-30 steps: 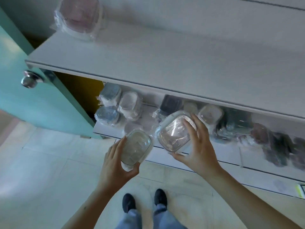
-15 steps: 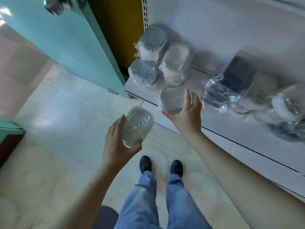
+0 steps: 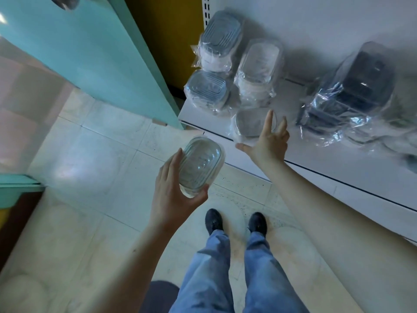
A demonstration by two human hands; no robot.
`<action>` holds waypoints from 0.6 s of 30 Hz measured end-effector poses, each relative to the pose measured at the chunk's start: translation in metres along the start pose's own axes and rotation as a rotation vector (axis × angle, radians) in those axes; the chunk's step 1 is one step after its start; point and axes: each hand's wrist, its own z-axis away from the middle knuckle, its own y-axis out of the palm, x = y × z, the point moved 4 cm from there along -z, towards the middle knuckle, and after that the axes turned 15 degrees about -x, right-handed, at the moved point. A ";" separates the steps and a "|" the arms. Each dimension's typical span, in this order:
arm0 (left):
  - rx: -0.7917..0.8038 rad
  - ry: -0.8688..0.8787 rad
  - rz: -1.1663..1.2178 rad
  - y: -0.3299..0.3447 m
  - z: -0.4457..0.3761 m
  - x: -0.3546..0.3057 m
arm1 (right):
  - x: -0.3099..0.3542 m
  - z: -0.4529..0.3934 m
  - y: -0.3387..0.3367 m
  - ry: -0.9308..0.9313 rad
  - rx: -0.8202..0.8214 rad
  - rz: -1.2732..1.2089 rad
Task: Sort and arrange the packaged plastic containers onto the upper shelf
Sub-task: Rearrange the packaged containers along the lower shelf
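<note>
Head view, stock as it now lies, largest item first.

Lower shelf [image 3: 209, 123]: white board across the upper right of the frame; the upper shelf is out of view.

Dark wrapped stack [image 3: 358, 86]: right of frame, standing on that board in crinkled film.

Clear-lidded wrapped stack [image 3: 258, 68]: top centre, upright. Beside it to the left, grey-lidded stack [image 3: 217, 41], and below that a grey-lidded pack [image 3: 207, 91].

Clear container [image 3: 199, 163]: centre of frame, over the floor tiles, off the board entirely. My left hand [image 3: 171, 195] grasps it from below, thumb under its near end and fingers [image 3: 173, 163] up its left side.

Set-down container [image 3: 250, 123]: lying on the front edge of the board, just beyond my right hand [image 3: 268, 141]. Half a second ago my right hand was closed round this one; now the fingers [image 3: 269, 118] are spread straight and released, holding nothing. I cannot tell if a fingertip grazes its wrap.

Assessment: one piece has gone back to the lower stock, not up. I judge it was sorted out or swapped, so my right hand is free for another pick while the left piece waits to go to the upper shelf.
</note>
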 end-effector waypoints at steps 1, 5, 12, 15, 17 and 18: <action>-0.005 0.011 0.010 -0.001 -0.002 -0.003 | 0.000 0.007 -0.007 -0.019 0.003 -0.009; -0.013 0.030 0.053 -0.002 -0.007 -0.020 | 0.001 0.040 -0.060 -0.184 -0.148 -0.192; 0.041 0.189 0.138 0.026 -0.020 -0.110 | -0.051 0.031 -0.195 -0.244 -0.529 -0.281; 0.056 0.238 0.189 0.045 -0.016 -0.164 | -0.094 0.014 -0.242 -0.185 -0.612 -0.256; 0.059 0.249 0.221 0.060 -0.008 -0.204 | -0.128 0.004 -0.267 -0.144 -0.647 -0.239; 0.057 0.256 0.231 0.067 -0.006 -0.219 | -0.140 -0.001 -0.274 -0.133 -0.655 -0.229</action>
